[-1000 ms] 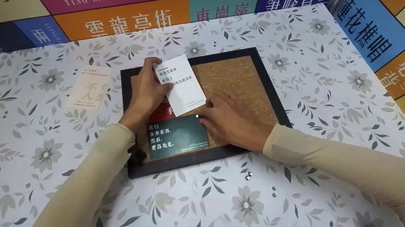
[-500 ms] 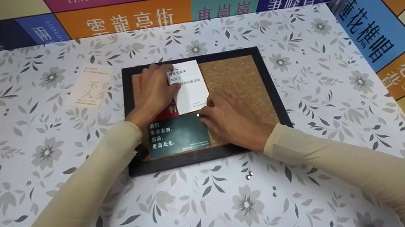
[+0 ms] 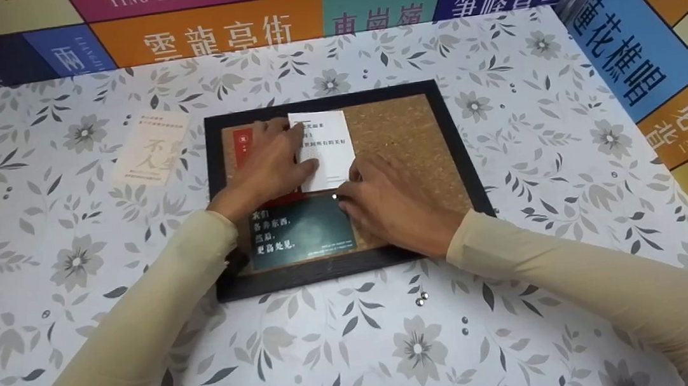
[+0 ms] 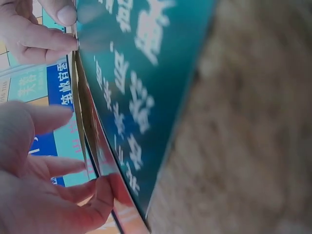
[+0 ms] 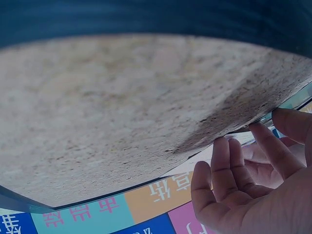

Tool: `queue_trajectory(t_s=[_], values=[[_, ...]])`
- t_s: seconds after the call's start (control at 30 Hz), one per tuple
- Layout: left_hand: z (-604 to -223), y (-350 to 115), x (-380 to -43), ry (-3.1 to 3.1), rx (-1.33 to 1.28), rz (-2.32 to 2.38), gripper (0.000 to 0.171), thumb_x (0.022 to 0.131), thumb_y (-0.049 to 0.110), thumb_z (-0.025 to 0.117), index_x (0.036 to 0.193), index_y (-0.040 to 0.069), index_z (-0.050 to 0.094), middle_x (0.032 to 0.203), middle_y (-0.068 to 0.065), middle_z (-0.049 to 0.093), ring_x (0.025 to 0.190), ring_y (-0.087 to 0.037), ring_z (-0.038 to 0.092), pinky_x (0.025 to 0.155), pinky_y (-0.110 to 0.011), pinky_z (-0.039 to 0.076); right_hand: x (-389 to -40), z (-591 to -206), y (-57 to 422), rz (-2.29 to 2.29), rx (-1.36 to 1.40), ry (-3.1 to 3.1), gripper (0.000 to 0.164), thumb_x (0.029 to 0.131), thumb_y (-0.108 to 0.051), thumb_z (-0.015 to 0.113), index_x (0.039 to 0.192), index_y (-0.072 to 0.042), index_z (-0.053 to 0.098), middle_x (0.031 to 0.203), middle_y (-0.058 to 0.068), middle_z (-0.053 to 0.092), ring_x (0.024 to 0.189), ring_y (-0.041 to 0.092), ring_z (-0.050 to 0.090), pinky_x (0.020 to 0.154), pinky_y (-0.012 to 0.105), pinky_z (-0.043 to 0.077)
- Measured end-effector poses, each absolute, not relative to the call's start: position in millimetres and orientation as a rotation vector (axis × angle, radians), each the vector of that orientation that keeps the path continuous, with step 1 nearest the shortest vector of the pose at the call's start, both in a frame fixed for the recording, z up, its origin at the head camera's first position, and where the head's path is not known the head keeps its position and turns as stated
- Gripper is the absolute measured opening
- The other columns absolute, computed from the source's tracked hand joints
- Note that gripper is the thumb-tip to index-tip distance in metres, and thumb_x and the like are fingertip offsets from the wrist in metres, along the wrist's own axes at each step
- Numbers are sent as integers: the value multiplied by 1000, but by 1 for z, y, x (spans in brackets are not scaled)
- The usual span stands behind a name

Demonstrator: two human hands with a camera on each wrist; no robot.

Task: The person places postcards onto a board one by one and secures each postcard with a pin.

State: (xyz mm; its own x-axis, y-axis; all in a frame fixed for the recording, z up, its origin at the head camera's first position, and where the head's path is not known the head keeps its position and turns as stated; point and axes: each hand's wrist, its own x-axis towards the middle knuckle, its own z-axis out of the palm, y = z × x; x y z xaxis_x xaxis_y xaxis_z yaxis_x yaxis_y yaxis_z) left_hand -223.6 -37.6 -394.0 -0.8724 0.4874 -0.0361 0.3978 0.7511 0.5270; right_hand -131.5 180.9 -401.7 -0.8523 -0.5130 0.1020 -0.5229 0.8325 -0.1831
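A white printed card (image 3: 328,156) lies over the right side of a red card (image 3: 244,141) on a black-framed cork board (image 3: 398,130). My left hand (image 3: 271,165) rests fingers and thumb on the white card's left part, hiding much of the red card. In the left wrist view, the card's thin edge bows slightly beside the fingers. Below is a dark green card (image 3: 303,232) with white lettering. At its upper right corner my right hand (image 3: 393,204) pinches a small silver thumbtack (image 3: 335,197), right by the white card's lower edge.
A pale cream card (image 3: 151,149) lies on the floral tablecloth (image 3: 350,371) left of the board. Loose silver thumbtacks (image 3: 422,299) sit in front of it. Colourful lettered panels (image 3: 225,33) stand behind and at the right.
My left hand has moved the white card right and down, turning it straighter, and its grip has loosened to fingers resting on it. More of the red card shows. The right hand has stayed put.
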Motion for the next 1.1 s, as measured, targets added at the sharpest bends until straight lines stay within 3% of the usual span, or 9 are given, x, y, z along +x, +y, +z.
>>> queue_trajectory(t_s=[0.3,0.57,0.77,0.87,1.0,1.1], values=[[-395,-33,-221,2801,723,648,59,101,25,79,149,-4,61,154,-26,47,135,-39,39,108,-51,46,-132,-402,180,334,842,-2964,23,111,-27,67,122,-15,84,119,11,66,113,30,62,105,54,49],[-397,-30,-219,2840,760,569,50,104,27,76,140,-7,66,155,-21,46,137,-40,40,112,-50,45,-132,-401,180,342,849,-2969,25,112,-27,66,125,-15,83,119,11,66,113,30,62,103,52,49],[-397,-31,-219,2833,855,455,54,108,28,70,147,-8,61,160,-19,50,152,-43,36,122,-54,41,-131,-404,181,339,838,-2958,24,112,-27,67,125,-16,83,118,10,66,113,30,63,109,55,48],[-398,-37,-224,2775,905,480,59,109,26,68,155,-6,54,164,-21,49,159,-43,30,128,-55,34,-131,-404,181,354,843,-2945,24,112,-26,67,124,-17,84,116,10,66,113,31,63,108,55,48],[-393,-47,-226,2670,891,549,69,107,21,71,166,-3,43,175,-22,37,165,-41,22,134,-54,22,-131,-403,181,358,843,-2954,24,111,-27,67,126,-17,83,117,9,66,114,31,63,110,57,47],[-383,-50,-219,2640,844,536,73,105,19,75,167,1,42,177,-19,33,166,-40,20,133,-59,21,-131,-402,181,356,832,-2974,25,111,-28,68,127,-17,83,119,9,66,116,30,62,115,58,45]])
